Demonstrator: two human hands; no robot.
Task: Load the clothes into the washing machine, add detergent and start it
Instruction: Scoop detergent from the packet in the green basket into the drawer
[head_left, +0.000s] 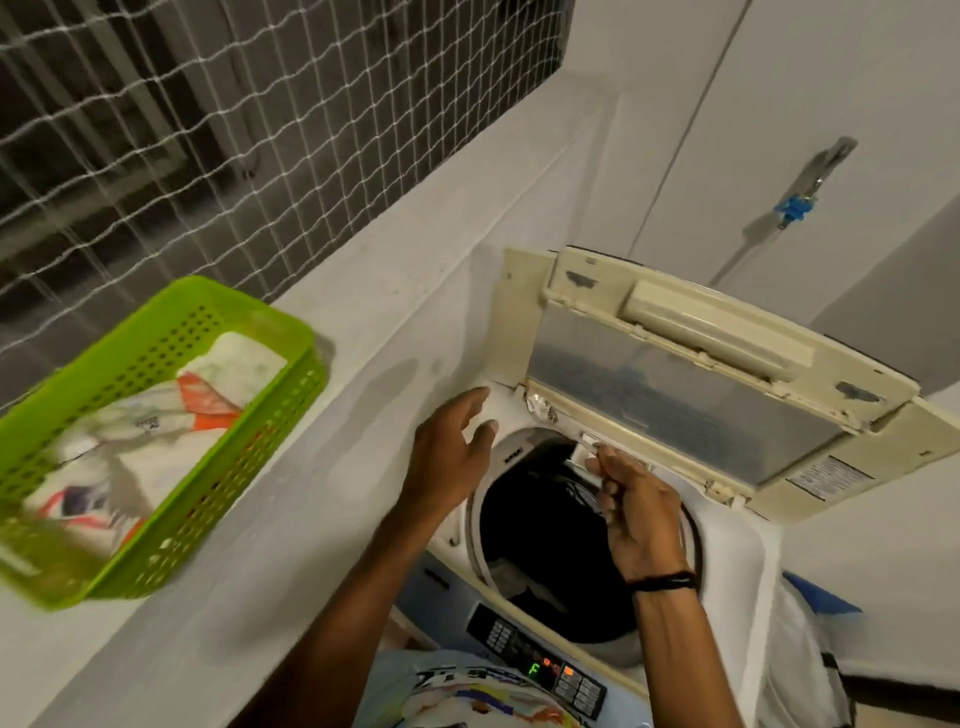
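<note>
shirt (467, 691): pale blue-grey cloth, seen only in a strip at the bottom edge of the view.
shirt print: white panel on the front with bold black lettering, cut off by the frame and too blurred to read.
print colours: loose streaks of yellow, blue and orange-red running across the white panel.
wrist band (662, 581): thin black cord or band, close round the right wrist, a little thicker on its outer side.
left forearm (363, 597): bare along its whole visible length.
right forearm (685, 654): bare, crossed only by the black band.
left hand (452, 447): bare, somewhat blurred.
right hand (639, 514): bare.
</note>
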